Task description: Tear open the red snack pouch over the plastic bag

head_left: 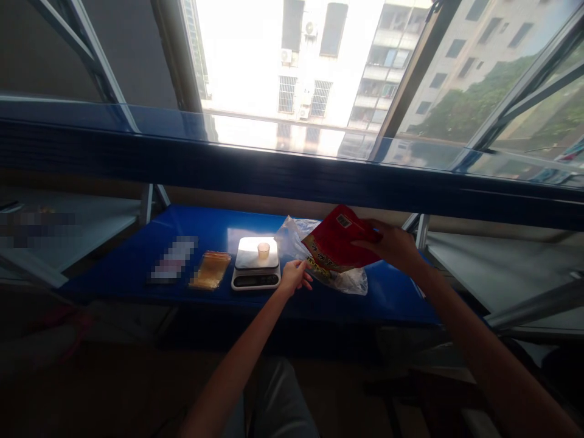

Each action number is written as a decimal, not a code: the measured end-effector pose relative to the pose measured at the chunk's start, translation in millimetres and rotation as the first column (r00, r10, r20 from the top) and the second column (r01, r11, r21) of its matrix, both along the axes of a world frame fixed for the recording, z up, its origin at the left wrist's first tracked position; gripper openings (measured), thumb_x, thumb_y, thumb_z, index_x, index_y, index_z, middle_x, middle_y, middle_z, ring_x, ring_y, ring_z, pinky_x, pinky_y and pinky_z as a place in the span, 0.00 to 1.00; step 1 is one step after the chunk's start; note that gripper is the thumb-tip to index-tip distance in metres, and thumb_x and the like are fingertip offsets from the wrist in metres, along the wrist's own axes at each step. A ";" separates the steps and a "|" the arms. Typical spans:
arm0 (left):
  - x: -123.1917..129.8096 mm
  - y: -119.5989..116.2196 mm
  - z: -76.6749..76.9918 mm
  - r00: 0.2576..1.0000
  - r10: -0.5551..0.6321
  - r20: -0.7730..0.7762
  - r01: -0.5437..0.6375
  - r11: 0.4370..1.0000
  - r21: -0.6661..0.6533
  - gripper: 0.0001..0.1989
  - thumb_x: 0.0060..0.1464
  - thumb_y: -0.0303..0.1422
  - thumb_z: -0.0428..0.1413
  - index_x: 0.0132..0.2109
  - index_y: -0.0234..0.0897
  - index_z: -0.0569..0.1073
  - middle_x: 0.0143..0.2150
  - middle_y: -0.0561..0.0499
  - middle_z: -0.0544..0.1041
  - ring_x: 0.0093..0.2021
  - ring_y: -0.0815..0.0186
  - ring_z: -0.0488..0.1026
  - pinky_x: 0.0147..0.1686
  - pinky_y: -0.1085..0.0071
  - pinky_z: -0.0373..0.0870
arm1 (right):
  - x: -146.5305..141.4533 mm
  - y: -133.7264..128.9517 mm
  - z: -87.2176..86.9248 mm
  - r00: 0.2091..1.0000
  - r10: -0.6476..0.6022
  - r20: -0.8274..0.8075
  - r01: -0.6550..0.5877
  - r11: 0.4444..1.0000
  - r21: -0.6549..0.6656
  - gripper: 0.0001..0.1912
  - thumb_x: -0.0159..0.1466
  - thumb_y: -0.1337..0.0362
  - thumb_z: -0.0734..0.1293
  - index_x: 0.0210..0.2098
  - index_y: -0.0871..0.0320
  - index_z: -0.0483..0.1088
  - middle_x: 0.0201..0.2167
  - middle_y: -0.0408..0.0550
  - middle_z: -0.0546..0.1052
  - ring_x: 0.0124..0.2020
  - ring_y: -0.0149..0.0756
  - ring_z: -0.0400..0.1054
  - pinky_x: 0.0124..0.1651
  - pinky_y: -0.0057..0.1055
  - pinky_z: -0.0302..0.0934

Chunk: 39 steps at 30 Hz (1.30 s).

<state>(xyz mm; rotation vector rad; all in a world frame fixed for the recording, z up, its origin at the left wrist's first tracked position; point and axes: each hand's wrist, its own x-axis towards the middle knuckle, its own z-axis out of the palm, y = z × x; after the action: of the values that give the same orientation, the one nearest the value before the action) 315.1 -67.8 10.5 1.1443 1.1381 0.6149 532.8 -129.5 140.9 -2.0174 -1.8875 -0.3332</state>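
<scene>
My right hand (pixel 395 243) grips the upper right part of a red bag (pixel 340 240), which is tilted with its printed characters upside down and a barcode label near the top. My left hand (pixel 295 277) is at the bag's lower left edge, thumb and forefinger pinched there and the other fingers partly curled. Beneath the red bag lies a crumpled clear plastic bag (pixel 353 281) with yellow print. Left of my left hand stands a white kitchen scale (pixel 244 261), and a small cup (pixel 263 250) rests on its plate. What the cup holds is too small to tell.
A stack of gold-coloured pouches (pixel 210 271) lies left of the scale, beside a blurred-out flat item (pixel 174 260). All rest on a blue table (pixel 201 222). A blue beam (pixel 283 173) crosses above its back, before a bright window. Pale shelves (pixel 497 267) flank both sides.
</scene>
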 end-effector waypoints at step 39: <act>-6.7 -25.0 72.4 0.793 0.353 0.496 -0.598 0.607 0.524 0.20 0.52 0.52 0.57 0.29 0.38 0.71 0.28 0.52 0.73 0.31 0.67 0.70 0.34 0.71 0.66 | -42.6 -31.4 -84.1 0.240 0.488 -0.839 0.354 0.761 0.544 0.19 0.51 0.47 0.73 0.31 0.57 0.76 0.32 0.47 0.80 0.36 0.38 0.73 0.42 0.38 0.68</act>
<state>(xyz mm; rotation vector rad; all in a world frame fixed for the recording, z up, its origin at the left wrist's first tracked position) 308.4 -92.8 82.8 1.2310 0.9279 1.7066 490.2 -160.9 56.7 -1.0464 -0.7691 0.2900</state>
